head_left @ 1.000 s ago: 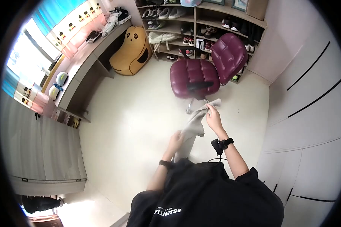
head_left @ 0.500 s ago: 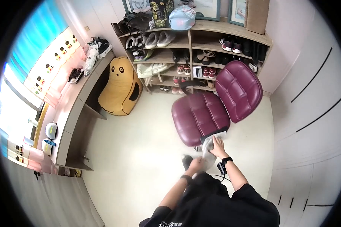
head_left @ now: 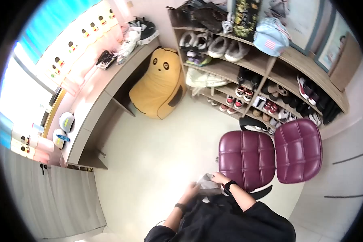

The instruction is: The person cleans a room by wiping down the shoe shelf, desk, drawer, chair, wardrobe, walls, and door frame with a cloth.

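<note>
A light grey cloth [head_left: 208, 184] hangs bunched between my two hands, close in front of the black shirt. My left hand [head_left: 192, 190] is closed on its left side, and my right hand [head_left: 220, 178] grips its upper right part. Just beyond my right hand stands a chair with a maroon padded seat [head_left: 247, 157] and a maroon backrest [head_left: 298, 151]. The cloth's lower edge lies against the shirt, and my fingertips are partly hidden in its folds.
A shoe shelf [head_left: 230, 70] spans the back, with a blue cap [head_left: 271, 37] on top. At the left a long desk [head_left: 90, 111] runs under the window, and a yellow floor seat [head_left: 159, 86] stands beside it. Grey cabinets [head_left: 339, 185] line the right.
The view has swung left and closer to the shelf, so the chair appears further right. The cloth, earlier stretched long, is now gathered into a smaller bunch between my hands.
</note>
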The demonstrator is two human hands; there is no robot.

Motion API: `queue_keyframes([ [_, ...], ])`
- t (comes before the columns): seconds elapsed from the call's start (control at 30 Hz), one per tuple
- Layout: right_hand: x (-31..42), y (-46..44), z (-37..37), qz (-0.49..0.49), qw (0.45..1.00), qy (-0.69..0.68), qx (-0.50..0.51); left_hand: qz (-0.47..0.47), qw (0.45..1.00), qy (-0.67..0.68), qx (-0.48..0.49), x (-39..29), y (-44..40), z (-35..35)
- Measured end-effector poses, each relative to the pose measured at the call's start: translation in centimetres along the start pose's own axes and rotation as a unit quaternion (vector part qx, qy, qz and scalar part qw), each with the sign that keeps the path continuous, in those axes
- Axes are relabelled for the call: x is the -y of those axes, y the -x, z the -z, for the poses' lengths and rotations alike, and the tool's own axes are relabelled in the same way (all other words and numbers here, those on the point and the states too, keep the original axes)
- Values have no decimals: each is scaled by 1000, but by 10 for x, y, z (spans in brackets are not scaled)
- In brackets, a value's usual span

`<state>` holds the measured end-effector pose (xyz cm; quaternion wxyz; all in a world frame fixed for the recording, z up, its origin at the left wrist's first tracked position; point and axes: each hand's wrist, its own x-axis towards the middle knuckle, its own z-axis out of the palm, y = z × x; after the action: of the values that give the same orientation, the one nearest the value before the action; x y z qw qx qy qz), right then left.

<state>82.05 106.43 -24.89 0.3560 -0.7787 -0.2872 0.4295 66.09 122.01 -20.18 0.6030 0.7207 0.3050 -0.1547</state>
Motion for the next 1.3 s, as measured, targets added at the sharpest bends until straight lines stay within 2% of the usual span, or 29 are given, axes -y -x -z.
queue_keyframes([
  [0.03, 2, -22, 0, 27, 999, -22, -13, 0, 1000, 12, -18, 0, -9, 24],
  [0.07, 4, -50, 3, -4, 1000, 10, 29, 20, 997, 55, -44, 3, -13, 45],
  [0.1, 18, -73, 10, 8, 998, 21, 67, 42, 992, 96, -64, 9, -15, 64],
  [0.27, 108, -175, 18, 103, 989, 104, 34, 12, 972, 192, -132, 33, -70, 146],
  [0.33, 131, -211, 18, 135, 980, 141, 33, 71, 951, 265, -140, 13, -70, 169],
  [0.37, 137, -221, 14, 136, 979, 145, 42, 29, 939, 282, -196, 3, -67, 172],
  [0.43, 162, -250, 13, 157, 972, 133, 111, 17, 897, 356, -263, 1, -71, 172],
  [0.47, 174, -258, 13, 153, 963, 175, 136, 45, 871, 399, -283, 4, -74, 171],
  [0.5, 174, -273, 7, 169, 955, 184, 160, 23, 850, 439, -291, -7, -69, 173],
  [0.57, 179, -296, 0, 183, 931, 221, 227, 43, 799, 484, -353, 14, -87, 158],
  [0.63, 167, -322, -13, 210, 908, 225, 283, 83, 761, 500, -405, 31, -108, 139],
  [0.7, 145, -368, -23, 232, 886, 247, 317, 86, 694, 538, -471, 40, -143, 117],
  [0.77, 119, -380, -25, 230, 865, 261, 363, 99, 702, 465, -529, 69, -182, 87],
  [0.8, 126, -384, -10, 221, 856, 268, 382, 69, 718, 366, -588, 88, -206, 70],
  [0.83, 121, -383, 5, 279, 854, 257, 356, 27, 726, 264, -634, 99, -233, 58],
  [0.87, 113, -384, 24, 339, 849, 247, 322, 64, 750, 289, -591, 88, -245, 54],
  [0.9, 102, -384, 45, 331, 857, 253, 303, 98, 773, 306, -546, 68, -250, 53],
  [0.97, 77, -374, 93, 401, 867, 170, 243, 45, 778, 285, -558, 43, -280, 37],
  [1.0, 66, -365, 126, 400, 874, 169, 219, 9, 778, 296, -554, 48, -302, 22],
  [1.03, 55, -353, 161, 406, 882, 153, 182, -22, 797, 317, -514, 10, -305, 13],
  [1.1, 23, -323, 224, 410, 899, 117, 102, -153, 799, 234, -533, -19, -341, -26],
  [1.13, 2, -301, 256, 407, 907, 101, 39, -156, 807, 242, -516, -18, -359, -52],
  [1.17, -16, -278, 286, 397, 913, 89, -15, -203, 821, 185, -501, -63, -358, -71],
  [1.23, -44, -228, 341, 357, 929, 78, -59, -159, 881, 174, -411, -125, -346, -113],
  [1.3, -77, -183, 384, 311, 936, 34, -160, -149, 901, 213, -347, -201, -326, -158],
])
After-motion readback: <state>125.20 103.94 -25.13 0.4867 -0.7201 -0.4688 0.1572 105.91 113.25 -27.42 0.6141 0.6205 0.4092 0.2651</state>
